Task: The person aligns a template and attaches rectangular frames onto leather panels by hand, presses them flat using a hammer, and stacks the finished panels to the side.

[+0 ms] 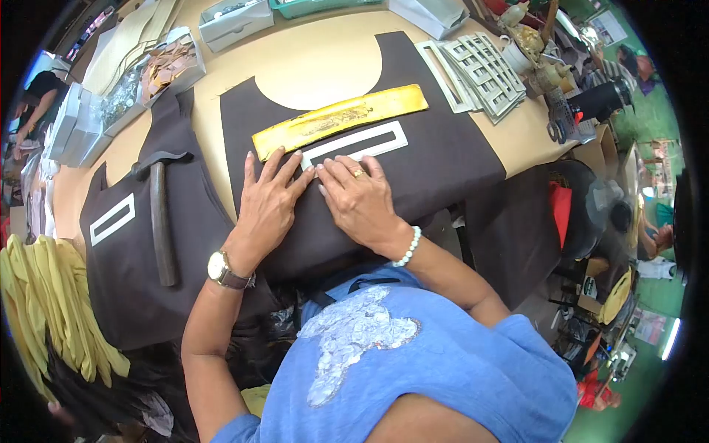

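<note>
A white rectangular frame (386, 132) with a long slot lies on a dark brown cloth panel (443, 148). Just beyond it, a worn yellow strip (399, 103) rests across the same panel. My left hand (267, 201) is open, its fingers spread on the cloth, with fingertips by the strip's left end and the frame's left end. My right hand (359, 201), wearing a ring, lies with its fingers extended over the near edge of the frame, pressing down. Both thumbs are close together at the frame's lower left corner.
To the left, a hammer (160, 221) and another white frame (112, 219) lie on dark cloth. Stacked white templates (484, 77) sit at right, near scissors (556, 131). Boxes of small parts (166, 74) stand at back left. Yellow cloth (52, 303) hangs at the left edge.
</note>
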A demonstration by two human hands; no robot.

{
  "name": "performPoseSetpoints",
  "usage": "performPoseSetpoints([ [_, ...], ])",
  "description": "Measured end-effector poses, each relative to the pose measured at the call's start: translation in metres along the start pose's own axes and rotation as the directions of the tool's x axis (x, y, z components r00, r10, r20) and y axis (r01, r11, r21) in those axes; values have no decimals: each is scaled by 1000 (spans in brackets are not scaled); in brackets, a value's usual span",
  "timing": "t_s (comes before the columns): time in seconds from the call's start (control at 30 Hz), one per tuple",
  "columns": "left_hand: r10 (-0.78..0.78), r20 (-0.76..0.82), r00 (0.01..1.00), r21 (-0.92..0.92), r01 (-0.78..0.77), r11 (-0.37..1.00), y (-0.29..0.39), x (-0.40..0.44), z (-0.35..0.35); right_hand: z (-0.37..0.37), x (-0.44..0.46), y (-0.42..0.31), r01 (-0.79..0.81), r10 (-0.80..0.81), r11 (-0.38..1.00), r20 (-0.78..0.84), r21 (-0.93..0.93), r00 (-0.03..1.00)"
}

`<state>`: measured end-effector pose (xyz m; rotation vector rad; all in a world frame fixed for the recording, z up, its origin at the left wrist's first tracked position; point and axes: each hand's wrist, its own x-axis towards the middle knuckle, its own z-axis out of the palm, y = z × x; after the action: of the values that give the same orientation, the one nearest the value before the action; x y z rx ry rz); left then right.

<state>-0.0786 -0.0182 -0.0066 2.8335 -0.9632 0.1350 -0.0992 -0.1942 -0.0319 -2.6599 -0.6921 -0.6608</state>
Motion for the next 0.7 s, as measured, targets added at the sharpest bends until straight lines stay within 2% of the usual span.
performPoseSetpoints([
  [0.1, -12, 30, 999, 19, 11, 1000, 3, -2, -2, -8, -3, 18, 31, -31, 999, 30, 27, 999],
  [0.2, -24, 18, 1000, 37, 23, 999, 5, -2, 1, -22, -11, 46, -2, 2, 1000, 48, -3, 999],
  [0.33, 5, 26, 1000, 114, -8, 993, 6, 0, -1, -50, -23, 93, -102, 121, 980, 110, -169, 986],
  [0.37, 22, 26, 999, 139, -26, 990, 8, 0, -2, -53, -26, 100, -74, 95, 970, 83, -232, 992],
  [0.5, 19, 58, 998, 249, -33, 968, 20, -1, -9, -52, -24, 97, -64, 91, 955, 81, -288, 993],
  [0.6, -36, 122, 992, 282, 0, 959, 22, -7, -12, -64, -17, 121, -211, 212, 977, 211, -29, 954],
  [0.63, -46, 141, 989, 265, 8, 964, 22, -5, -13, -67, -10, 135, -268, 287, 957, 216, -115, 933],
  [0.67, -57, 159, 986, 248, 16, 969, 22, -2, -15, -65, -5, 147, -303, 312, 942, 41, -144, 949],
  [0.7, -69, 175, 982, 231, 27, 973, 22, 1, -17, -61, -1, 160, -317, 319, 926, -21, -204, 947],
])
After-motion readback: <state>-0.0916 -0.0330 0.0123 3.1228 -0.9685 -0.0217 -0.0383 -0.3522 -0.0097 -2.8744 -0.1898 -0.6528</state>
